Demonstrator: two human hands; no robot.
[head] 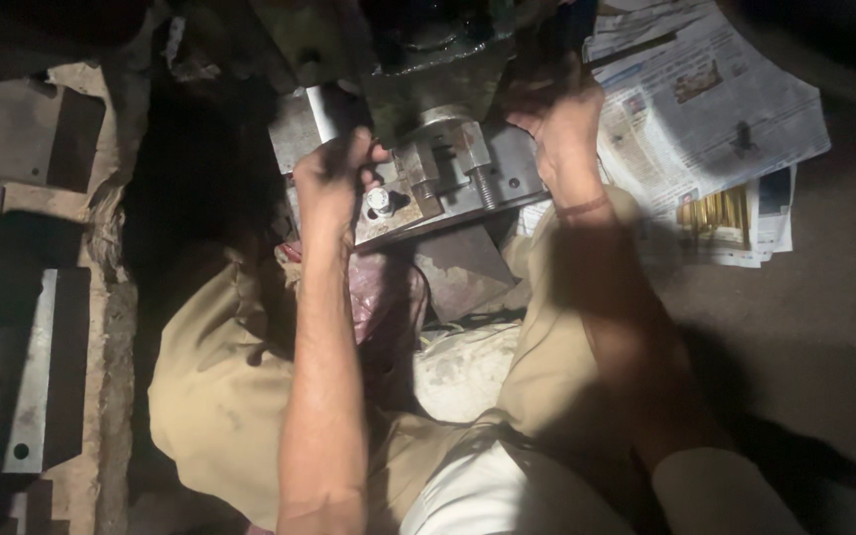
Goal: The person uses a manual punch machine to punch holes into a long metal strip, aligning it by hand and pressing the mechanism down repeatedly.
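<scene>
Gripping a pale metal bar (323, 111) at the upper left of a steel clamp fixture (418, 183), left hand (334, 178) has fingers curled tight round it. Right hand (562, 124) rests on the fixture's right edge, fingers bent over it; whether it actually grasps anything, cannot tell. Fixture sits low between the person's knees, under a dark machine body (428, 69), a bolt head (380, 201) just beside the left hand. Folded newspapers (705, 109) lie right of it; flat steel plate (32, 376) far left.
</scene>
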